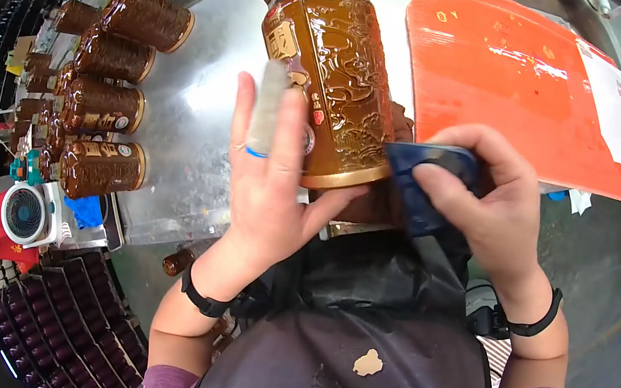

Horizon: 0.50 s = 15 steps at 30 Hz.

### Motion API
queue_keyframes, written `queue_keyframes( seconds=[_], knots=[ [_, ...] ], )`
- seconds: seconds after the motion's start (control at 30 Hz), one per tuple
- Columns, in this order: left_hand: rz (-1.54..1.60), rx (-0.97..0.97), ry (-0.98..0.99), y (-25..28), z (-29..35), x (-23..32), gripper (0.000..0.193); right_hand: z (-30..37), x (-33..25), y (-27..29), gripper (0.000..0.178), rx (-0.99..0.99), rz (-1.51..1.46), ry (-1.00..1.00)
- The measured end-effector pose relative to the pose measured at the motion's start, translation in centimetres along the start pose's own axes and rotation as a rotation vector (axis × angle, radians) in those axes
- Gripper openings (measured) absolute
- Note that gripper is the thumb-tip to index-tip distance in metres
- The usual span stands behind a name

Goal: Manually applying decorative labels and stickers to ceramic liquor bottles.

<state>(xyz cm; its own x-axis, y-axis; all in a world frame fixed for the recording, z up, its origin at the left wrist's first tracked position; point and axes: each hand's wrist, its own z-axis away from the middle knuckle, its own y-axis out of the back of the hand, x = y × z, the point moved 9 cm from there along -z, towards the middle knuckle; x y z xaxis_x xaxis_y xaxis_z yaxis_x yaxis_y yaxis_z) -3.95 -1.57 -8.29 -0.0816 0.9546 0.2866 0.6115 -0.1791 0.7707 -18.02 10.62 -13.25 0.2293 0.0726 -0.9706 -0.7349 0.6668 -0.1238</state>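
Note:
A large glossy brown jar [352,77] with a raised pattern and a gold rim at its base lies in front of me, its neck pointing away against a metal piece. My left hand [272,175] is open beside its lower left side, fingers stretched out and thumb by the gold rim. One finger wears a pale wrap [267,107] with a blue band. In my right hand [492,201], a flat dark blue block [429,188] is gripped between thumb and fingers, close to the jar's lower right edge. Whether the block touches the jar, I cannot tell.
Several similar brown jars [115,53] lie on the metal table [206,105] to the left. An orange-red board [488,84] with a white sheet [612,106] rests at the right. A small fan [24,213] stands at the lower left, above stacked dark jars [68,318].

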Motion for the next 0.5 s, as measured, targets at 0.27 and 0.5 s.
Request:
queue_keyframes(
  seconds=[0.27,0.5],
  knots=[
    [0.125,-0.056,0.036,-1.3,0.0,-0.5,0.091,-0.6,1.4,1.0,0.017,-0.065,0.22,0.051],
    [0.094,-0.04,0.073,-0.8,0.9,-0.9,0.088,0.5,-1.5,-0.4,0.018,-0.064,0.093,0.114]
  ],
)
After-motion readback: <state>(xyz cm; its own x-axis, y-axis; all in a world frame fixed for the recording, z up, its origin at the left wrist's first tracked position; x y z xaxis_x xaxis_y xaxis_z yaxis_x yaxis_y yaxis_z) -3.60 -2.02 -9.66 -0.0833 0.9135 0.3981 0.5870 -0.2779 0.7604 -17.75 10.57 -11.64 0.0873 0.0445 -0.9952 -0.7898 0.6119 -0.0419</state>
